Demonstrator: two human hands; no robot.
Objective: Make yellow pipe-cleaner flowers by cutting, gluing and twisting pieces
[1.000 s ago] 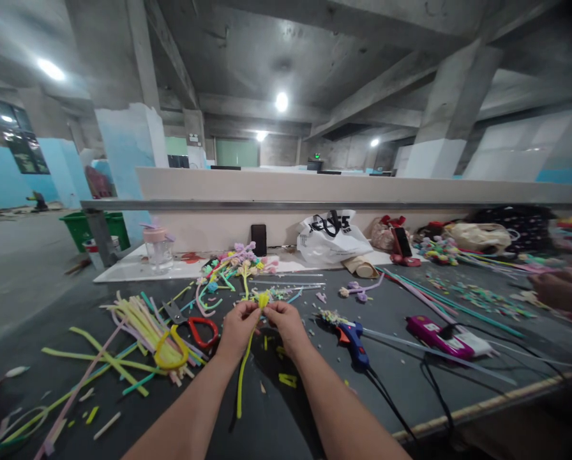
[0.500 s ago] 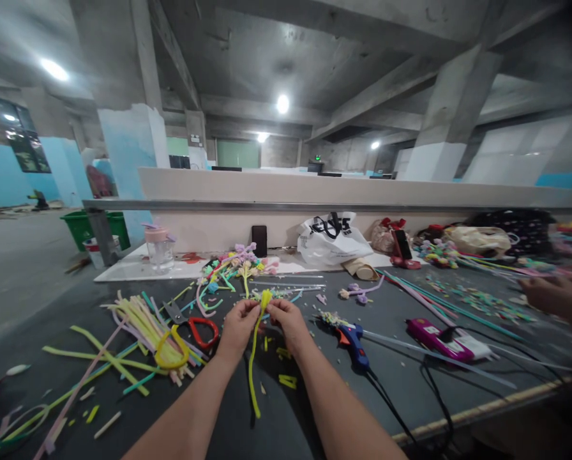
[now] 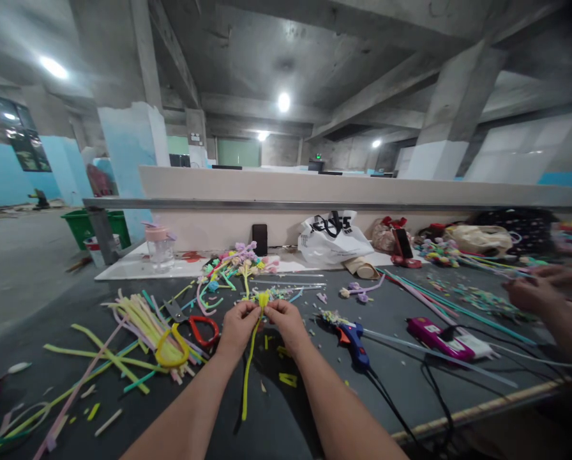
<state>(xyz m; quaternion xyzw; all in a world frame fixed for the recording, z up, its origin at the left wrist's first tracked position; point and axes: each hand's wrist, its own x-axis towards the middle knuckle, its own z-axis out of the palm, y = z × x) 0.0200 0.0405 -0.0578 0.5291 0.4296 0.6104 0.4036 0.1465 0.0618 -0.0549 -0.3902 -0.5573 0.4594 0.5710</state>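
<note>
A yellow pipe cleaner (image 3: 248, 380) is pinched between both hands over the dark table, its top bunched into a small folded tuft and its long end hanging down toward me. My left hand (image 3: 237, 327) closes thumb and fingers on it just below the tuft. From the other side my right hand (image 3: 286, 324) pinches the same spot, fingertips nearly touching the left ones. Short yellow pieces (image 3: 287, 380) lie beneath the hands. Left of my hands are scissors (image 3: 203, 329) with red and yellow handles, resting by a bundle of pale pipe cleaners (image 3: 145, 319).
To the right lies a blue glue gun (image 3: 355, 348) with a clear glue stick and cord, near a magenta-and-white power strip (image 3: 442, 338). Finished pipe-cleaner flowers (image 3: 245, 254), a cup (image 3: 159, 248) and a white bag (image 3: 334, 239) stand behind. Another person's hands (image 3: 544, 294) work at far right.
The yellow tuft sits slightly lower and looks more compact between my fingers. Its hanging end has swung left. The other person's hands at far right have come further into view.
</note>
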